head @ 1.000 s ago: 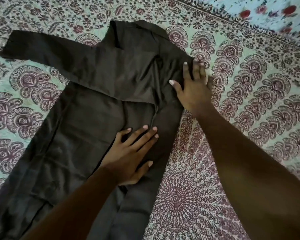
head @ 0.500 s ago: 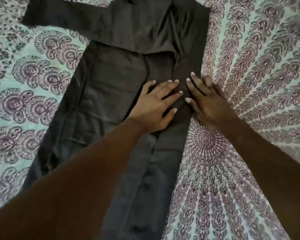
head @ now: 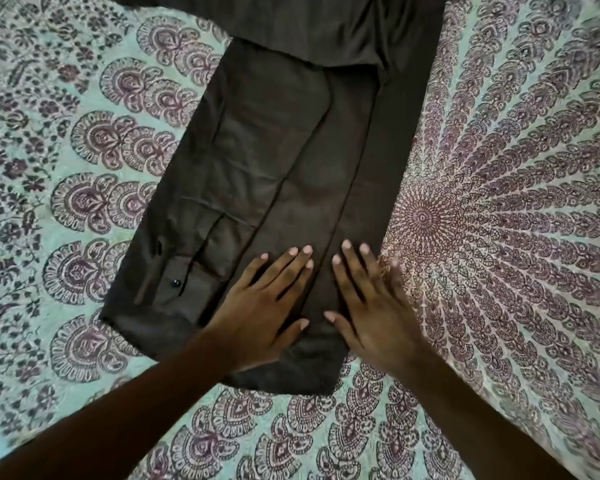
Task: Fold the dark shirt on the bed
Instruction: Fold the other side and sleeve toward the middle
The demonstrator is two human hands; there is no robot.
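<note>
The bed (head: pixel 499 161), under a patterned spread, carries the dark shirt (head: pixel 291 150), laid flat as a long strip. Its long axis runs straight away from the person, hem end nearest. Both hands press flat on that near end: the left hand (head: pixel 264 306) on the shirt's middle, the right hand (head: pixel 374 306) on its folded right edge. The fingers (head: pixel 284 268) are straight, slightly spread and grip nothing. The rest of the shirt lies beyond them, equally close to both hands. A button (head: pixel 175 282) shows on the shirt's left part.

Dark shirt (head: pixel 291 161): flat on bed, lengthwise-folded into long strip, cuffed sleeve laid along left side.
</note>
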